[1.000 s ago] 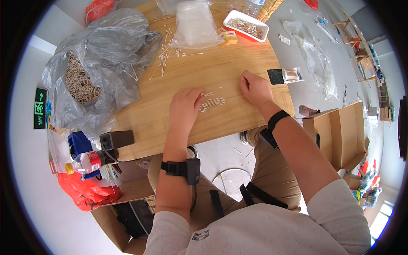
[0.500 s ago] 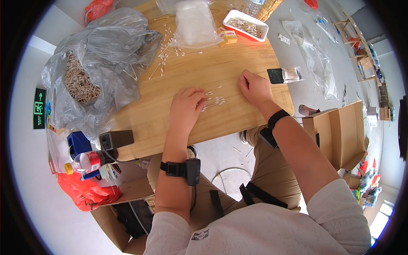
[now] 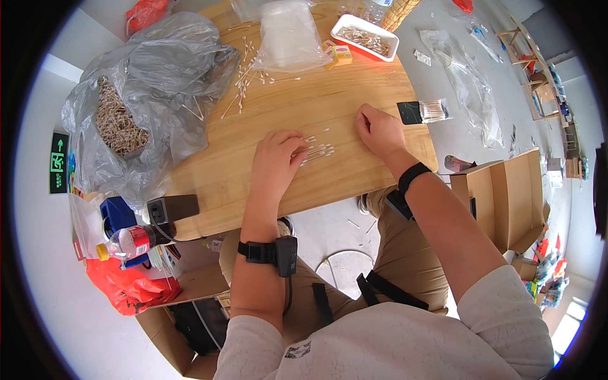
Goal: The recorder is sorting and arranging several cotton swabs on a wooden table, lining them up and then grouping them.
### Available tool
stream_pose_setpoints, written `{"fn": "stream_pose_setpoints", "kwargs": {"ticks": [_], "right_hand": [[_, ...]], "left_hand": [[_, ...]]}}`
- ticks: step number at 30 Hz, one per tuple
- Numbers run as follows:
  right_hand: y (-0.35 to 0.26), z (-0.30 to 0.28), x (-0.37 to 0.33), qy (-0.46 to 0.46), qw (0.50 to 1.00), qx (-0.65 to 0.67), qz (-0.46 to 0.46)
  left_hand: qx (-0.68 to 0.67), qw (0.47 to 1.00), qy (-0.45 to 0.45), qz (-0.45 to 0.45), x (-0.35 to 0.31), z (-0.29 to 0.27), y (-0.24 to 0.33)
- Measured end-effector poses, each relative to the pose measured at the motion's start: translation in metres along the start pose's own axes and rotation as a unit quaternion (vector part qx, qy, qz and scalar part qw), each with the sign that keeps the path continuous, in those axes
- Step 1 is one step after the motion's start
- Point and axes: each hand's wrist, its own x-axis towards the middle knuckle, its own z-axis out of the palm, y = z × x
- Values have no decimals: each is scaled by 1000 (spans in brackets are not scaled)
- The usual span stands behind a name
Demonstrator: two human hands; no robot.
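On the wooden table, a small row of cotton swabs [image 3: 320,152] lies side by side, with one more swab a little apart from it on the far side. My left hand [image 3: 280,155] is curled over the left ends of these swabs, its fingertips closed at them and hiding those ends. To the right of the row, my right hand [image 3: 382,130] rests on the tabletop as a loose fist, and nothing shows in it. A clear pack of cotton swabs with a black end [image 3: 423,112] sits at the table's right edge, just beyond my right hand.
A grey plastic bag [image 3: 180,69] full of swabs covers the left side. Loose swabs [image 3: 244,82], clear bags [image 3: 288,38], a small yellow box [image 3: 341,56] and a white tray of swabs [image 3: 342,23] lie farther back. A dark box-shaped device [image 3: 180,207] sits at the near left corner.
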Motion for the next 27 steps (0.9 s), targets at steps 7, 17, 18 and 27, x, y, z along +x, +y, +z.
{"fn": "stream_pose_setpoints", "kwargs": {"ticks": [7,17,18,27], "right_hand": [[3,0,0,-1,1000,-3,0],[-3,-2,0,-6,1000,-3,7],[-3,-2,0,-11,1000,-4,11],[1,-1,0,4,1000,1,1]], "left_hand": [[20,1000,-7,-7,3,-3,5],[15,1000,7,-8,1,-1,2],[17,1000,7,-6,1,-1,1],[5,1000,-25,12,2,-11,11]]}}
